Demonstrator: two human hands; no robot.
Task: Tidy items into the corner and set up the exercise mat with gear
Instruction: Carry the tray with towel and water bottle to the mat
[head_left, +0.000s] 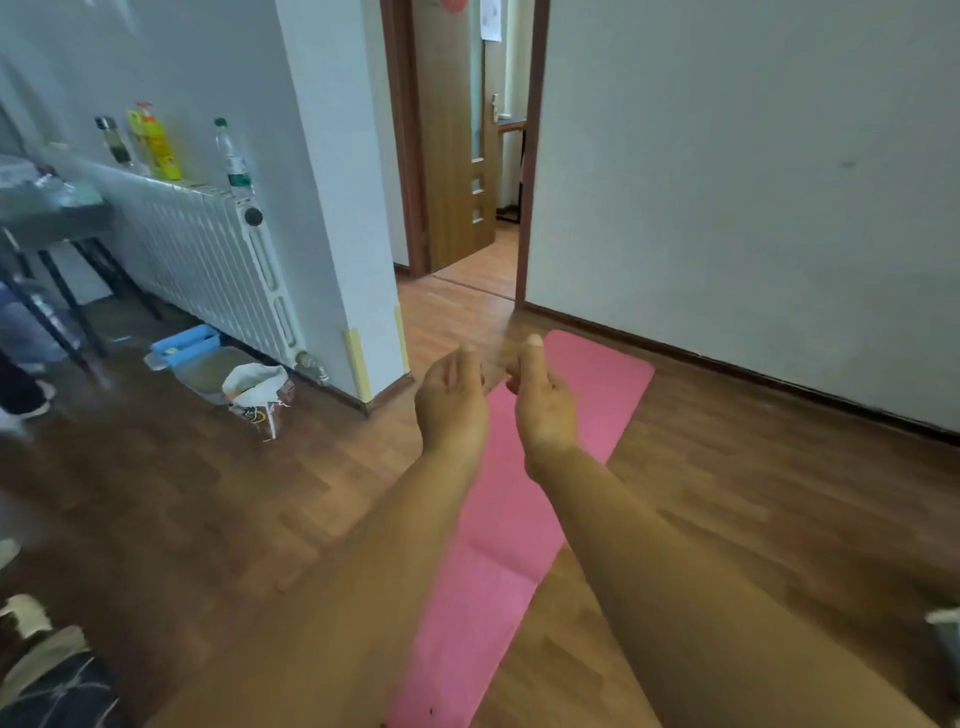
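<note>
A pink exercise mat (498, 530) lies unrolled flat on the wooden floor, running from the bottom centre toward the far wall. Both my arms reach forward above it. My left hand (451, 402) hovers in the air with loosely curled fingers and holds nothing. My right hand (543, 402) is right beside it, thumb up, fingers loosely curled, also with nothing in it. The fingertips of the two hands almost meet over the mat's far half. No exercise gear is in view.
A white radiator (208, 254) with bottles (156, 143) on top lines the left wall. By the wall corner sit a small bag (260, 397), a bin (208, 371) and a blue box (187, 338). A table (52, 218) stands far left. A doorway (467, 156) opens ahead.
</note>
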